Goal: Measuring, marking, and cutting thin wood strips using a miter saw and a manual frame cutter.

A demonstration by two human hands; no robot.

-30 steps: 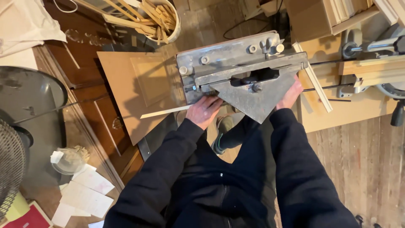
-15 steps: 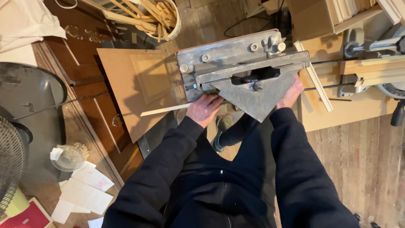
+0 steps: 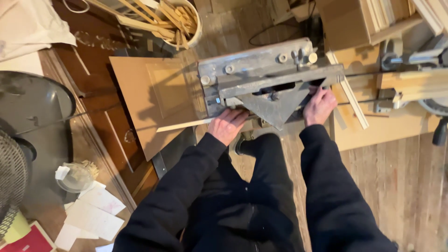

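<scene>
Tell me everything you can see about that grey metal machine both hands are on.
The grey metal machine looks like bare, worn cast metal: a flat rectangular top with round knobs, a long bar along its front and a triangular plate pointing toward the person. It stands over a wooden floor. The left hand presses a thin pale wood strip against its front left; the right hand touches its right side.

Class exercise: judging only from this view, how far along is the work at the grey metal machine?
Done: a thin wooden strip lies fed into the grey metal machine. In hand: the left hand presses that strip; the right hand grips the machine's edge. Left: no freshly cut piece is visible.
</scene>
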